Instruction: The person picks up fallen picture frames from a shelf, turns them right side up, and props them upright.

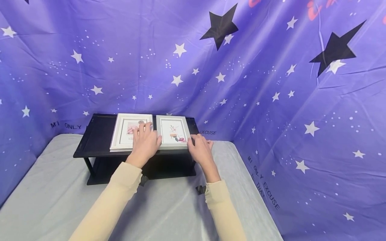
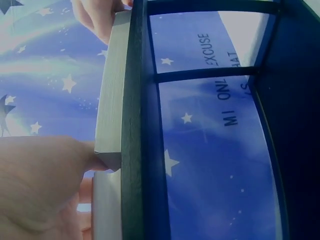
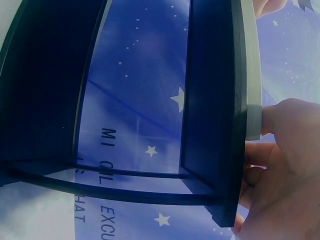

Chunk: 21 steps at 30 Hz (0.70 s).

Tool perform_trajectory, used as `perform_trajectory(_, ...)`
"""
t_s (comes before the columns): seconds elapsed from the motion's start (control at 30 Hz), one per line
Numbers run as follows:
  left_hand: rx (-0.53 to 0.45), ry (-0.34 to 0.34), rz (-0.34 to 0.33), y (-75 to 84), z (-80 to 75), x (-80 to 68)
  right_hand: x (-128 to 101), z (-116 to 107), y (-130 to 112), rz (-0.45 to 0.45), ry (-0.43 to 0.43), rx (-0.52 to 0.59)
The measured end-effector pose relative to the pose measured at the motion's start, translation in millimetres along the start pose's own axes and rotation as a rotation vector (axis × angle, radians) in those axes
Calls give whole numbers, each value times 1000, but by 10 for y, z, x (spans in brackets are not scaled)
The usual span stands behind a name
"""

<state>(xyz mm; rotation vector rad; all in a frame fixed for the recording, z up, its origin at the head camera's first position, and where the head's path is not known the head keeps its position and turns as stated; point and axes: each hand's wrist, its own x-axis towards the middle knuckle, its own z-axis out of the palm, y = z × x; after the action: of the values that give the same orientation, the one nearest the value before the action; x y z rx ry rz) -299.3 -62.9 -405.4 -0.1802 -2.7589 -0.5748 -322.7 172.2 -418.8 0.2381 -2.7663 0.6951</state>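
Two light picture frames lie face up, side by side, on a black two-tier rack (image 1: 96,134). My left hand (image 1: 144,142) rests over the white left picture frame (image 1: 123,137), its fingers spread across the pink flower print. Its thumb touches the near left corner of the pale grey right picture frame (image 1: 169,132), as the left wrist view also shows. At that frame's right side is my right hand (image 1: 201,149); its thumb presses the frame's end in the right wrist view. The other fingers of the right hand lie beside the frame, over the rack's right edge.
The rack stands on a bed-like surface covered with grey cloth (image 1: 54,187). Purple star-printed curtains (image 1: 126,67) hang close behind it and along the right. Below the top board, the rack has an open lower shelf (image 1: 169,169).
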Motion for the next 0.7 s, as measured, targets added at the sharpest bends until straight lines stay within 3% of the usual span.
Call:
perform_trajectory(0.2,-43,-9,-5,-17,17,7,-14,23,13,-2,10,10)
perform_trajectory(0.43,-38,16,48,5,51,13,-19,74,48,-26,34,18)
perform_trajectory(0.7,-51,21,60,33,59,29,-13,94,67,-25,61,41)
